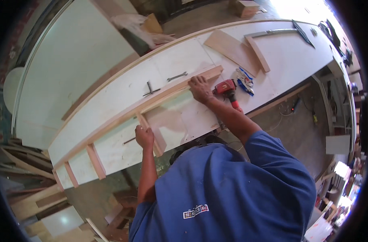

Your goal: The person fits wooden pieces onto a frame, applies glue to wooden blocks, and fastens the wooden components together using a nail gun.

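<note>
My left hand (144, 136) grips a short wooden crosspiece (158, 145) joined at an angle to a long wooden rail (115, 120); more short pieces (96, 161) branch from it on the left. My right hand (201, 89) is curled over the rail near its right end. Beside that hand lies a red-and-black power tool (225, 86), with a crumpled blue-and-white packet (245, 82) to its right. A thin dark stick (128, 140) is by my left hand. Above the rail lie an open-ended wrench (177, 76) and a black T-shaped tool (151, 90).
The long white worktop (288, 56) holds a thin board (228, 46), a wooden strip (257, 54) and a metal clamp-like tool (303, 34) at the back right. Another large white panel (67, 64) stands behind. Timber offcuts (20, 159) crowd the left; cables (280, 117) lie below.
</note>
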Demonstrator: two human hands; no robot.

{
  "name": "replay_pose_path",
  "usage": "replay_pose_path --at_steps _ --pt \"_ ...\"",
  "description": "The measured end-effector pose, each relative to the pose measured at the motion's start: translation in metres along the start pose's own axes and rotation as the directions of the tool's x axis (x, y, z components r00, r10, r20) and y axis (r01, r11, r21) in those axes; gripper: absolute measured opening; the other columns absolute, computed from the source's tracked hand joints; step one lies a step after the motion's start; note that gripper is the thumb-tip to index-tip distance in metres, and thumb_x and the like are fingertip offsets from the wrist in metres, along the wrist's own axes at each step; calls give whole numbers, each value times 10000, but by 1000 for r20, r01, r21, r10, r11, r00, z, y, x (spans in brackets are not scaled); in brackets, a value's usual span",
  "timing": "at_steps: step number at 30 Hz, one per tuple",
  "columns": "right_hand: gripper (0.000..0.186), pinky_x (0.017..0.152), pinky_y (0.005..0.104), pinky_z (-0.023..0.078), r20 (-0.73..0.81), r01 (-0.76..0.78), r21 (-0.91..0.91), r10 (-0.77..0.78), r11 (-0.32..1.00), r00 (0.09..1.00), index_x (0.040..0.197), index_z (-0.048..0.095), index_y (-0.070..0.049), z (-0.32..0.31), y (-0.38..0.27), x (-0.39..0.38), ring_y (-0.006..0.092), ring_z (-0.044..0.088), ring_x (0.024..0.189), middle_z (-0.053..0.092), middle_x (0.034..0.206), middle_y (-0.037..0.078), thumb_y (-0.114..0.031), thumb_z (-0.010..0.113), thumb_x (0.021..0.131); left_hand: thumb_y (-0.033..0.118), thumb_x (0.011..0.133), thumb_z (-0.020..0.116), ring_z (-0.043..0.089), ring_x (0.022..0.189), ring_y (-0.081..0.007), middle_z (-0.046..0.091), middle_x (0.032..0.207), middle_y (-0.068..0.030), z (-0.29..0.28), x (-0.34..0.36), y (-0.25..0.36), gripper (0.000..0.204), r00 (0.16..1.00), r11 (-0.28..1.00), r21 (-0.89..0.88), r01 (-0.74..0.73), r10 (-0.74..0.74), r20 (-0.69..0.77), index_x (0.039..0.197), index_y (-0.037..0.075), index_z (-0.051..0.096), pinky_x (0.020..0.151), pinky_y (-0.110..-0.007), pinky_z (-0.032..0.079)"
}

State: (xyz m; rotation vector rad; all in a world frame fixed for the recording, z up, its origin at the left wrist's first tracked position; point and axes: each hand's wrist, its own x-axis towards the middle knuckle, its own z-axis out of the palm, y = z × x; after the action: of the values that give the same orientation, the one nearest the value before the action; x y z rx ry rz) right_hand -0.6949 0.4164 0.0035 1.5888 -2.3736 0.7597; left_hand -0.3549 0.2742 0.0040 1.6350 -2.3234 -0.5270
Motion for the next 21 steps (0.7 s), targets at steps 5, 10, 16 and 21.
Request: replay_pose_path --at_steps 5,10,16,21 --pt "213 1053 473 420 -10 72 -13 -72 997 997 1012 639 -88 4 3 2 308 571 1110 582 1079 115 -83 615 801 162 775 779 672 977 -402 659 1080 -216 -3 4 9 409 999 998 67 17 -20 44 1104 -11 609 866 -501 534" --pt "206 1037 453 424 25 113 37 -114 993 993 1006 644 -91 6 7 1 300 561 1117 579 1068 113 -94 615 802 165 762 797 671 980 -407 668 1049 -210 2 8 12 411 999 993 114 8 -12 39 1088 -1 608 853 -502 532" --pt "245 1026 435 424 67 147 8 -147 989 987 1025 662 -98 3 7 2 295 560 1118 586 1070 113 -136 650 784 191 749 822 667 981 -419 683 1026 -212 11 13 3 409 999 989 136 -49 45 28 1044 9 606 850 -504 528" --pt "254 1054 458 425 -57 58 201 -47 978 997 1042 683 -70 -23 11 5 311 579 1149 619 1122 133 -150 692 801 283 762 838 667 999 -403 678 1067 -214 5 12 -6 486 996 989 144 40 -51 75 1090 -3 621 859 -495 526"
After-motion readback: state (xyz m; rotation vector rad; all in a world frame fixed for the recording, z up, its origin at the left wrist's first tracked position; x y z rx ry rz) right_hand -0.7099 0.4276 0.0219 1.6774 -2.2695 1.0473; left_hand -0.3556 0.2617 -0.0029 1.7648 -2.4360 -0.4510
